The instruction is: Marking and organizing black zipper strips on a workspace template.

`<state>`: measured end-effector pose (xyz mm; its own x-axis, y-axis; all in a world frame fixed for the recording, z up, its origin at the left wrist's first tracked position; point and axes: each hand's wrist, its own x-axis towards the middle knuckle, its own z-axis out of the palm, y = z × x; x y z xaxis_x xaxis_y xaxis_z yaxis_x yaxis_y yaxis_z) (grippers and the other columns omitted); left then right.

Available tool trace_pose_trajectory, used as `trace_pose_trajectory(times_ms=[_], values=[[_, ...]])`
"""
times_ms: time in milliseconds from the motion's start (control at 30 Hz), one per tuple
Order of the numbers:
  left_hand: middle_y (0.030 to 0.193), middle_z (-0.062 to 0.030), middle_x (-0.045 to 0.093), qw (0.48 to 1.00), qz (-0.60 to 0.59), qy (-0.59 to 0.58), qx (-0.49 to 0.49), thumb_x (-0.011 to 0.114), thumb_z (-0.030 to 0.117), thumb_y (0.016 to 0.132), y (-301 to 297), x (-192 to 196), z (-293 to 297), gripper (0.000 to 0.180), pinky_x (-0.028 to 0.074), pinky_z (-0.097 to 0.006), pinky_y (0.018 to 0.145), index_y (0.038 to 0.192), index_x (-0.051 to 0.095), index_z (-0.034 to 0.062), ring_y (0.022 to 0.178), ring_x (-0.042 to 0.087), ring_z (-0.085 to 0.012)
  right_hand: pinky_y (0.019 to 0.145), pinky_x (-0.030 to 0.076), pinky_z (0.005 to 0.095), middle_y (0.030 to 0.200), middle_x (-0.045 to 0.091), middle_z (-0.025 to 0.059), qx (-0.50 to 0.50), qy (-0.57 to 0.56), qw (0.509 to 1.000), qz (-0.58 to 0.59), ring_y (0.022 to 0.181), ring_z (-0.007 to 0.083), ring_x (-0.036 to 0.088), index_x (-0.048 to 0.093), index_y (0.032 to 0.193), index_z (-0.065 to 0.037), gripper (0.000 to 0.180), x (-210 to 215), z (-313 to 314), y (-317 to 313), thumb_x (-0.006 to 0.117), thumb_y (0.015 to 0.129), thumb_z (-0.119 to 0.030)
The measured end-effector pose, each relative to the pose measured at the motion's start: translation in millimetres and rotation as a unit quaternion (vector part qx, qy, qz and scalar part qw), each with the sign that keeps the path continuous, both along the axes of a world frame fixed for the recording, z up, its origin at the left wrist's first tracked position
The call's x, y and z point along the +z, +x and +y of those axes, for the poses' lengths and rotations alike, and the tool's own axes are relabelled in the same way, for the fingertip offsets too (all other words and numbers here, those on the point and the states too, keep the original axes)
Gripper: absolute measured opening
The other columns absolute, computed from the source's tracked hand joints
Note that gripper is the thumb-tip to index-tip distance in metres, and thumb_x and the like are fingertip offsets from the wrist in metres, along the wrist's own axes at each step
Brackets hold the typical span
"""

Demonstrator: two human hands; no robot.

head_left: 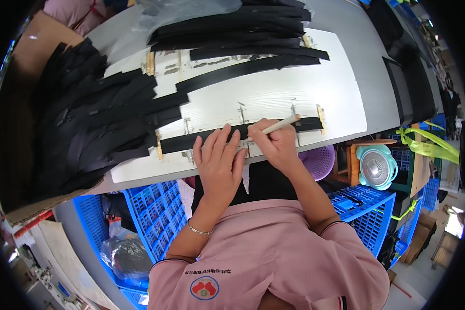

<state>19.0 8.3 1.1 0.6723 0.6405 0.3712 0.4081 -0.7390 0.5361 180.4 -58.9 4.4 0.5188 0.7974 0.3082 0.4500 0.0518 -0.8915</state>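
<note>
A long black fabric strip lies on the white board near the front edge, between tape marks at its two ends. My left hand rests flat on the strip with its fingers stretched out, pressing it to the board. In my right hand is a white pencil, pinched between thumb and fingers. Its blunt tan end points up and to the right. The lower end meets the strip just right of my left fingertips, where the fingers partly hide it.
A heap of black strips spills from a cardboard box at left. More strips are stacked at the board's far side, beside clear plastic. Blue crates, a purple basket and a small turquoise fan stand below the table edge.
</note>
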Motion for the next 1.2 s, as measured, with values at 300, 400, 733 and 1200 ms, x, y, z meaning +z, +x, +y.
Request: trace_pose_trajectory(times_ms=[300,400,733,1200], values=[[0.142,-0.0107,0.065,1.000,0.013,0.011,-0.008,0.075,0.019,0.095,-1,-1,0,0.037,0.027,-0.052,0.121,0.130,0.072,0.0066,0.132,0.057,-0.0303,0.068,0.051,0.0273,0.085,0.074,0.0089,-0.168,0.061,0.979,0.096,0.075,0.0124,0.064,0.075,0.100,0.003,0.013,24,-58,26,0.063,0.100,-0.002],[0.145,-0.0094,0.063,1.000,0.026,0.014,-0.004,0.076,0.016,0.094,-2,-2,-1,0.038,0.026,-0.051,0.123,0.131,0.072,0.0080,0.136,0.053,-0.0296,0.077,0.054,0.0302,0.095,0.077,0.0110,-0.197,0.016,0.959,-0.204,0.085,0.0184,0.069,0.075,0.112,0.002,0.017,24,-82,46,0.067,0.098,-0.003],[0.144,-0.0108,0.064,0.999,0.033,0.025,-0.008,0.077,0.016,0.092,-2,0,0,0.038,0.028,-0.051,0.121,0.128,0.072,0.0065,0.134,0.055,-0.0300,0.100,0.051,0.0417,0.120,0.076,0.0108,-0.185,-0.046,0.883,-0.429,0.120,0.0265,0.070,0.068,0.126,-0.004,0.040,-18,-101,54,0.076,0.088,-0.006],[0.131,-0.0078,0.069,0.992,-0.053,-0.022,-0.114,0.079,0.015,0.087,101,3,-26,0.040,0.028,-0.053,0.122,0.126,0.070,0.0096,0.129,0.058,-0.0293,0.100,0.051,0.0426,0.121,0.076,0.0147,-0.187,-0.024,0.879,-0.438,0.119,0.0292,0.070,0.069,0.121,0.000,0.030,-26,-101,55,0.070,0.090,-0.002]])
